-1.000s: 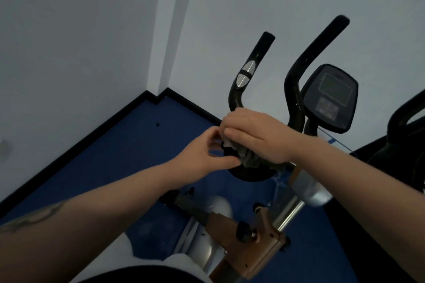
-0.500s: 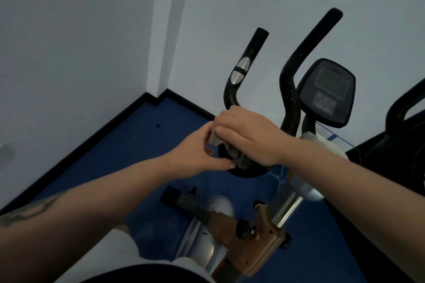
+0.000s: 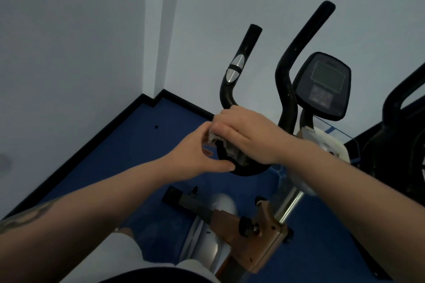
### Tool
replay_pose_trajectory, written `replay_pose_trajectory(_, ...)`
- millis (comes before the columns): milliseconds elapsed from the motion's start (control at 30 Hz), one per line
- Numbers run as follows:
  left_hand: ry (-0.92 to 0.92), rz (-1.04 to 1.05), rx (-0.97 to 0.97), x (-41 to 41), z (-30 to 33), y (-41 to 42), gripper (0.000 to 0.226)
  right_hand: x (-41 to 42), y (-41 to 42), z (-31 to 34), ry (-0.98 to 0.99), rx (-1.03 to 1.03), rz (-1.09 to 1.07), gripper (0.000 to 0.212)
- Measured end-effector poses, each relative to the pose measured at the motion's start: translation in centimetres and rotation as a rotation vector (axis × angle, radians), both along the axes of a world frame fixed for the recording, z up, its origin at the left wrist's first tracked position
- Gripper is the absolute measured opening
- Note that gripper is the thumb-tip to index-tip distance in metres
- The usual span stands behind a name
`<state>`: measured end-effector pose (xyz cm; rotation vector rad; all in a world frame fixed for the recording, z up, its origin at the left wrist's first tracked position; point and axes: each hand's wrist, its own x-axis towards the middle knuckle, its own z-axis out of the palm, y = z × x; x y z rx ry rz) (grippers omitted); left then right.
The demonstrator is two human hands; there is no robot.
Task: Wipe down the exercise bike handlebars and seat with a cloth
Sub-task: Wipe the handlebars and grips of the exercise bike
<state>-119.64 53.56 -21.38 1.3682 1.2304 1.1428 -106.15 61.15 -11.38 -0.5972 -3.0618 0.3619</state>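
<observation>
Black handlebars (image 3: 285,80) at centre frame, a looped tube: left prong rising with a silver oval sensor (image 3: 235,71), right prong taller and curved, lower loop sagging below the hands. Matte, a few pale specks on the right prong. Grey-white cloth (image 3: 226,145), crumpled and frayed at the edge, bunched over the loop's left side, mostly hidden under the right hand. Seat out of view.

Dark console (image 3: 322,86) just right of the right prong, nearly touching it. White wall behind and to the left; corner close behind the left prong. Blue floor (image 3: 142,145) with black skirting open to the left of the bars. Another dark machine (image 3: 404,126) at the right edge, near the console. Tan frame bracket (image 3: 259,248) with a black knob below the arms, well apart from the hands.

Right hand (image 3: 248,135) laid over the cloth, fingers curled down round it and the tube beneath, clamped on both. Left hand (image 3: 197,156) just beside it, thumb stretched along the underside of the loop and touching it, fingertips pinching the cloth's left edge. Hands touching at the fingertips.
</observation>
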Motion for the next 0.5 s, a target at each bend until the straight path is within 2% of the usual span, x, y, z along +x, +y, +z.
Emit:
replay_pose_trajectory(100, -0.013, -0.017, -0.002, -0.3, -0.1, 0.0, 0.069, 0.7, 1.6, 1.4, -0.107, -0.184, -0.109, 0.027)
replay_pose_trajectory(167, -0.048, -0.017, -0.013, -0.3, -0.2, 0.0, 0.072, 0.8, 1.7, 1.6, -0.088, -0.195, -0.226, 0.029)
replay_pose_trajectory(300, -0.091, -0.010, -0.011, 0.0, -0.3, -0.2, 0.072, -0.1, -0.7, -1.2, -0.176, 0.387, -0.276, 0.022)
replay_pose_trajectory(333, -0.093, -0.025, -0.016, -0.1, -0.2, -0.2, 0.073, -0.4, -1.3, -1.6, -0.156, 0.452, -0.308, 0.017)
replay_pose_trajectory(400, -0.033, -0.076, -0.020, -0.6, 0.3, 0.0, 0.075, -0.5, -1.6, -1.7, -0.093, 0.432, -0.344, 0.018)
replay_pose_trajectory(500, 0.146, -0.159, 0.014, -1.7, 1.3, 0.6, 0.077, 1.3, -1.4, -0.8, -0.045, 0.219, -0.442, 0.025)
